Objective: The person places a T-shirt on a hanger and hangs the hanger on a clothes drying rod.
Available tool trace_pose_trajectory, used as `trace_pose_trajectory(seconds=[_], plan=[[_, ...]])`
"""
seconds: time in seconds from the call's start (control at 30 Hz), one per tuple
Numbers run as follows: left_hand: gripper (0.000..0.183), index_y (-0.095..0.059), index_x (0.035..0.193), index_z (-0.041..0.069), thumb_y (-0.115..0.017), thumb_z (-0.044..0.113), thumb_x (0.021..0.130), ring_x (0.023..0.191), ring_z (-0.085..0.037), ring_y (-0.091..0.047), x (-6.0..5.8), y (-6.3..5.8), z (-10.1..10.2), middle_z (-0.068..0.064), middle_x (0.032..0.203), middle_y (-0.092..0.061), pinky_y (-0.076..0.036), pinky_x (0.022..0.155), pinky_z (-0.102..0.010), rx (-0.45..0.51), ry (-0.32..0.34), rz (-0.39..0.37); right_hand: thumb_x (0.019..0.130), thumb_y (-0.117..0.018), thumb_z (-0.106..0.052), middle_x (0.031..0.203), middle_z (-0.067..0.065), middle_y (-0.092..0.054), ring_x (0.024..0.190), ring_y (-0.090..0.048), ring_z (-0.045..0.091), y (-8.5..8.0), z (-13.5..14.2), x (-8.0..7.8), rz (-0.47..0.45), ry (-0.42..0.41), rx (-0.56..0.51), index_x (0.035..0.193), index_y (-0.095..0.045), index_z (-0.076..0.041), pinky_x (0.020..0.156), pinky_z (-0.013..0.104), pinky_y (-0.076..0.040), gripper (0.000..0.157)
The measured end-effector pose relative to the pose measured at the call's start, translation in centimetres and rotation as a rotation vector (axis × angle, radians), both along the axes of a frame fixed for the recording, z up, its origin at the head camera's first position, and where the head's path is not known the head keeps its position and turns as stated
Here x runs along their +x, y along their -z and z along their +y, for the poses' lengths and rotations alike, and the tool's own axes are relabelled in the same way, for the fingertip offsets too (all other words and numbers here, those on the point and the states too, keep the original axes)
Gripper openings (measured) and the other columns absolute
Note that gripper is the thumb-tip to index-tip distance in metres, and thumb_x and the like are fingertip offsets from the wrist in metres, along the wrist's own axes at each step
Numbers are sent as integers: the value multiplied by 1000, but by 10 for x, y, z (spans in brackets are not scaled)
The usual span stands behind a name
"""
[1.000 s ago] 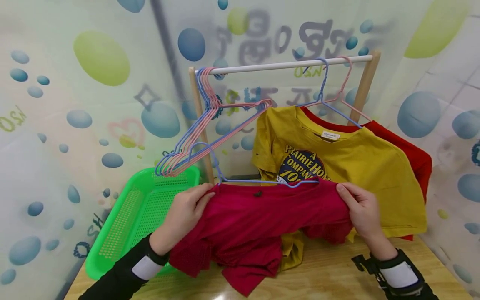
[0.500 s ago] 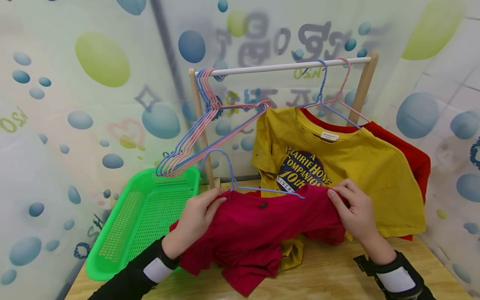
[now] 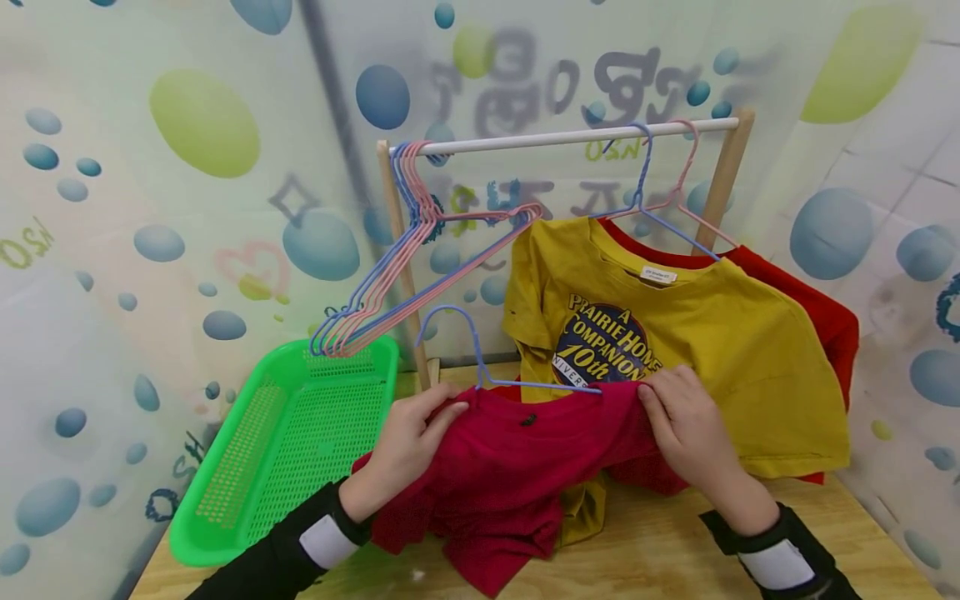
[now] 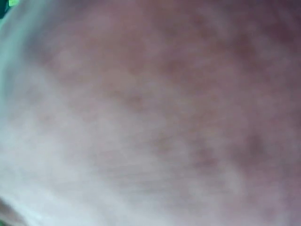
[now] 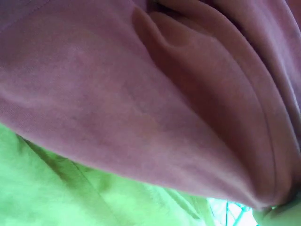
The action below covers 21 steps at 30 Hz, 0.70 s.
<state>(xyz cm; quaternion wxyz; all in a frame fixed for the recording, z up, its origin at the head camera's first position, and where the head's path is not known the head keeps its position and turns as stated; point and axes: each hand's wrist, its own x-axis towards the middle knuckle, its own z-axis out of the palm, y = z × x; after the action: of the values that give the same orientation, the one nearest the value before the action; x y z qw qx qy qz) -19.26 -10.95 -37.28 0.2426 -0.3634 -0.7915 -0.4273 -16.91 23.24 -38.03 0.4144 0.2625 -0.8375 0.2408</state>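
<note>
A crimson T-shirt (image 3: 517, 458) is stretched between both hands above the table. My left hand (image 3: 405, 446) pinches its left shoulder, and my right hand (image 3: 693, 433) grips the opposite shoulder. Inside the shirt sits a blue clothes hanger (image 3: 540, 386); its hook and part of its bar show above the neckline, while its ends are hidden by cloth. In the right wrist view, folds of the crimson shirt (image 5: 117, 103) fill most of the picture. Only blurred, skin-toned surface shows in the left wrist view.
Behind stands a rack with a white rail (image 3: 525, 143). Several blue and pink hangers (image 3: 422, 229) hang at its left. A yellow T-shirt (image 3: 735, 358) and a red shirt (image 3: 836, 325) hang at its right. A green basket (image 3: 197, 492) stands left on the wooden table (image 3: 660, 550).
Both hands have moved closer together on the crimson T-shirt. The hanger's hook has shifted right and slightly down, and less of its bar shows above the neckline.
</note>
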Motion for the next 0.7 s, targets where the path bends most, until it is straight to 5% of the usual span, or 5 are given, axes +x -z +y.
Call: trace_pose_trajectory(seconds=[0.23,0.4,0.57,0.7], plan=[[8,-68,96,15,-60,14,94,75,-5,-60,2,1,8,9,88,-66,-46,65,-26,21,18,-27,105,-35,-33,80,5,-58,80,-47,24,0,-9,0,47,67,127,85,-60,-4,68,41,-31,44],[7,-68,93,11,-63,6,91,72,-9,-61,3,0,12,4,84,-67,-46,63,-27,29,-4,-27,106,-33,-33,77,4,-54,79,-46,23,-1,-14,0,39,89,167,84,-57,-5,68,41,-31,43],[8,-67,90,4,-62,-3,89,70,-14,-61,16,-20,18,-4,83,-67,-46,63,-26,37,28,-41,106,-31,-33,77,4,-54,78,-46,23,-1,-14,1,8,108,199,86,-56,-6,69,39,-31,42],[7,-67,93,9,-61,6,92,73,-9,-60,8,-10,19,2,86,-67,-46,65,-26,44,51,-39,106,-31,-33,75,2,-52,75,-46,22,-1,-16,0,25,100,201,87,-55,-7,67,39,-30,40]])
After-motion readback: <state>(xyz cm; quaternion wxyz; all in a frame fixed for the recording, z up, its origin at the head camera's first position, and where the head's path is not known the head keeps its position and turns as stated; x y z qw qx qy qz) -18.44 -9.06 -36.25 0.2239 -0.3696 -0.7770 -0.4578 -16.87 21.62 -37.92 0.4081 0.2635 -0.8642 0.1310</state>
